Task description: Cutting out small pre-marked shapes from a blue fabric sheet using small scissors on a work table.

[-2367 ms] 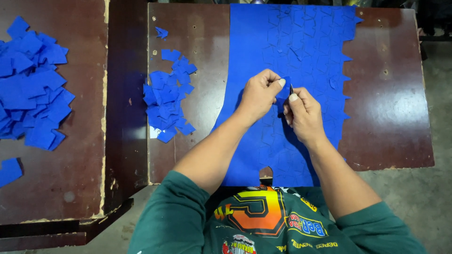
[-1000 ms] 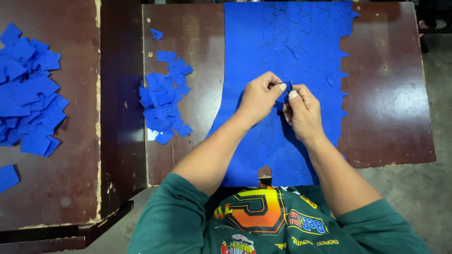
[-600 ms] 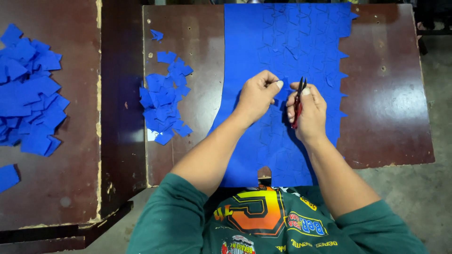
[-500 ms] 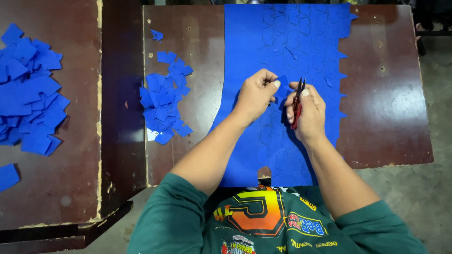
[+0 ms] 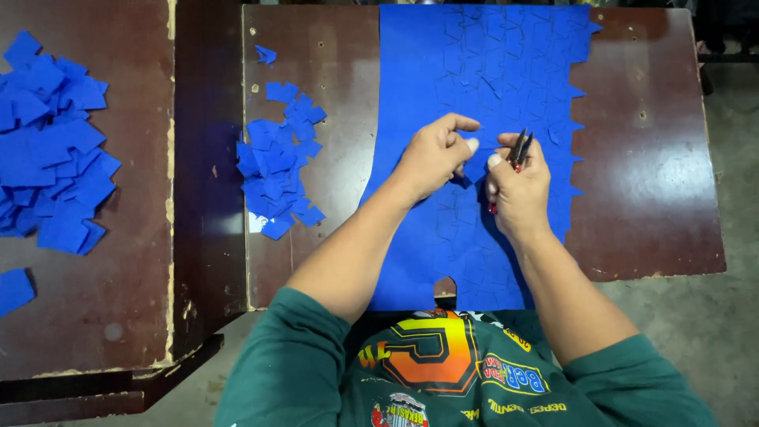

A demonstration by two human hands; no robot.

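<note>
A long blue fabric sheet (image 5: 474, 71) scored with many small cut shapes lies down the middle of a dark brown table (image 5: 648, 158). My left hand (image 5: 433, 154) pinches a small blue fabric piece (image 5: 475, 168) at the sheet's middle. My right hand (image 5: 520, 186) rests just to its right, holding small dark scissors (image 5: 519, 148) with a red handle, blades pointing up and away from the piece.
A heap of cut blue pieces (image 5: 277, 162) lies left of the sheet on the same table. A bigger pile of blue pieces (image 5: 51, 146) covers a second brown table (image 5: 95, 316) at far left. A dark gap (image 5: 207, 158) separates the tables. Concrete floor shows at right.
My right hand has drawn the scissors back from the fabric and turned the blades upward. My left hand stays pinching the small piece, now lifted slightly off the sheet.
</note>
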